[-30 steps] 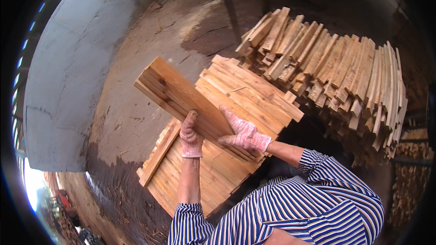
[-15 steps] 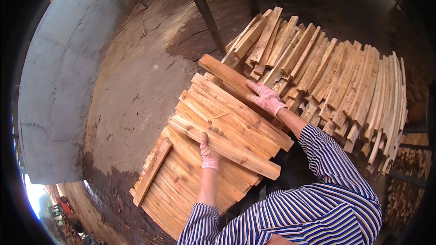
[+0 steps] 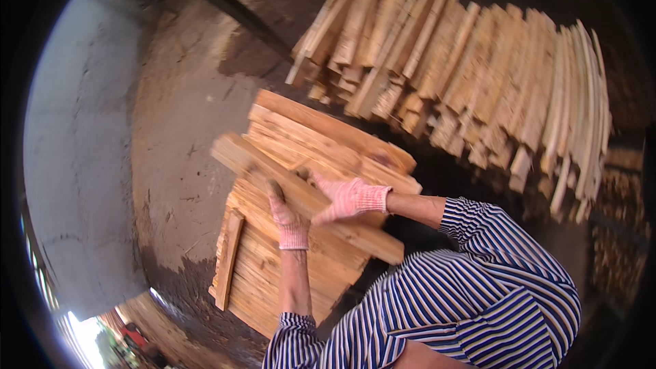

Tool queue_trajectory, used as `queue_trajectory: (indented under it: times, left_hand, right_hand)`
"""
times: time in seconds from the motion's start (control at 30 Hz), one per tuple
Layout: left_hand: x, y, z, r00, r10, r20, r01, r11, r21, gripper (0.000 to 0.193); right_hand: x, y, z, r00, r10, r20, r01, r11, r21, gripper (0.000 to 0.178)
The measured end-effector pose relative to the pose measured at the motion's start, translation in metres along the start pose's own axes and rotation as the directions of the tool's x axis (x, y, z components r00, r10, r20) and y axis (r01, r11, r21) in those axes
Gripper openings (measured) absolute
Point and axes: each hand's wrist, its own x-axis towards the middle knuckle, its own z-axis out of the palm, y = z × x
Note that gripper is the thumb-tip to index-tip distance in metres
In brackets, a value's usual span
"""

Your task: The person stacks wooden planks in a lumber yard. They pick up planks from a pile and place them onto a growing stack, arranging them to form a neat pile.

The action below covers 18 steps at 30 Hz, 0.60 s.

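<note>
The left hand [image 3: 290,224] and right hand [image 3: 350,198], both gloved, grasp a wooden board [image 3: 304,195] at the frame's centre, over a plank stack [image 3: 273,270]. Slackened or uneven grip could let it tip, pinching fingers against the planks.
</note>
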Motion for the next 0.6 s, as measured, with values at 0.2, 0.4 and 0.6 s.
queue_trajectory:
  times: [0.2, 0.4, 0.6]
  left_hand:
    - [-0.003, -0.035, 0.034, 0.844, -0.175, 0.506, -0.377, 0.477, 0.794, 0.066]
    - [0.095, -0.081, 0.048, 0.842, -0.104, 0.530, -0.495, 0.245, 0.834, 0.069]
    - [0.155, -0.084, 0.018, 0.746, -0.024, 0.665, -0.579, -0.516, 0.631, 0.054]
  right_hand:
    - [-0.116, 0.020, 0.010, 0.962, 0.212, -0.171, -0.154, 0.941, 0.302, 0.100]
    - [-0.238, 0.105, 0.057, 0.794, 0.493, -0.356, -0.052, 0.639, 0.767, 0.078]
    - [-0.212, 0.149, 0.106, 0.801, 0.533, -0.272, 0.015, 0.438, 0.899, 0.079]
